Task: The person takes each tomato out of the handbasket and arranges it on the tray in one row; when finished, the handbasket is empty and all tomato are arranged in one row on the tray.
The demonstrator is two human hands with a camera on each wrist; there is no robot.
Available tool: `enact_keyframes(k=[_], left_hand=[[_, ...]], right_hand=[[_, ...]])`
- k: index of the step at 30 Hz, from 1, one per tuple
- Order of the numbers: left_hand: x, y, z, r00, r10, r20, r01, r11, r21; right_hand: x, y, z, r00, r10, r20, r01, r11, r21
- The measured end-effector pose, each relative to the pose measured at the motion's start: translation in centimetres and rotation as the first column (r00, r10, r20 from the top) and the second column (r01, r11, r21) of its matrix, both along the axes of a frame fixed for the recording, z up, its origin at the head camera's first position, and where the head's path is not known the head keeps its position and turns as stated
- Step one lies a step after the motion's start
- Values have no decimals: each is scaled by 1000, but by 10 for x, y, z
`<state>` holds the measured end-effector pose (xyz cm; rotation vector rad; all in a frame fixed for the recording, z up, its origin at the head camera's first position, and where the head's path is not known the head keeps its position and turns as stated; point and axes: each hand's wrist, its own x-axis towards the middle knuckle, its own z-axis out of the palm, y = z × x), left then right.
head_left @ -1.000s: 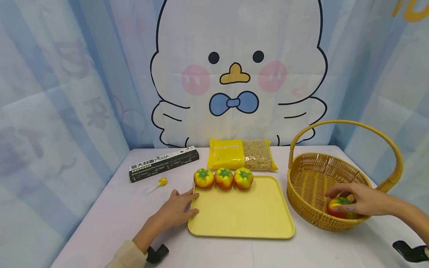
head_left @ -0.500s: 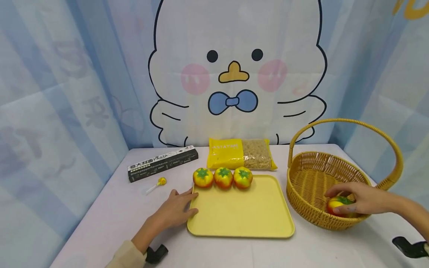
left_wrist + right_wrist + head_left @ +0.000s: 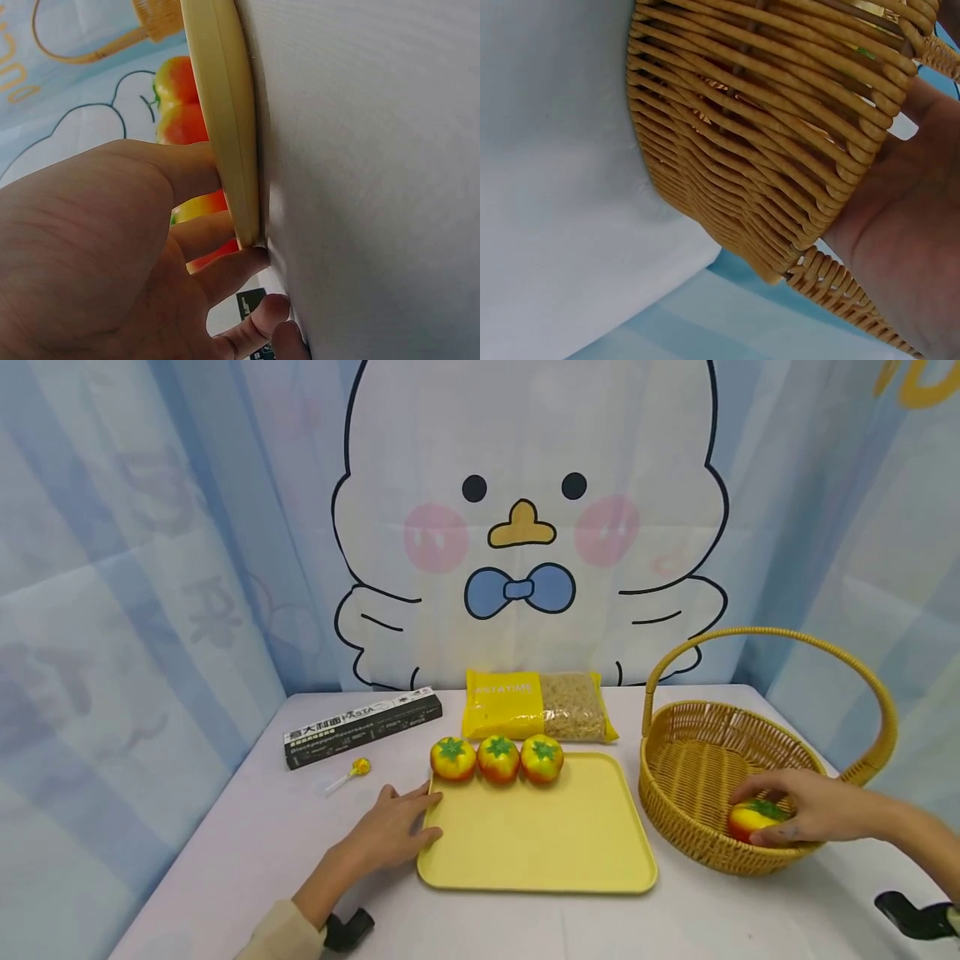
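Note:
In the head view, my left hand (image 3: 390,828) rests at the left edge of a yellow tray (image 3: 536,847), fingers spread and fingertips right at its rim. The left wrist view shows the thumb and fingers against the tray's rim (image 3: 225,120). My right hand (image 3: 813,806) reaches over the near rim of a wicker basket (image 3: 678,802), its fingers and thumb curled round a red-yellow toy tomato (image 3: 752,820) inside. In the right wrist view the basket's woven wall (image 3: 757,127) hides most of the fingers and the tomato.
Three matching toy tomatoes (image 3: 498,760) stand in a row along the tray's back-left edge. Behind them lies a yellow bag of pasta (image 3: 540,707). A black pasta box (image 3: 363,727) and a lollipop (image 3: 360,767) lie to the left. The basket's tall handle (image 3: 780,632) arches up.
My right thumb has slid slightly right across the toy tomato, so more of its front shows. The left hand stays at the tray's edge. The head view has shifted a little.

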<state>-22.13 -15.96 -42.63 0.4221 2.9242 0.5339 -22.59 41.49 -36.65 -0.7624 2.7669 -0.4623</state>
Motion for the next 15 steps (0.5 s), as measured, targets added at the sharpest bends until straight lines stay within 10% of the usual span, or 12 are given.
enact_keyframes(k=[15], left_hand=[[3,0,3,1000,-6,-2,6,1000,3]], right_hand=[[5,-36,-3,946,-183,-268,161,982,-101]])
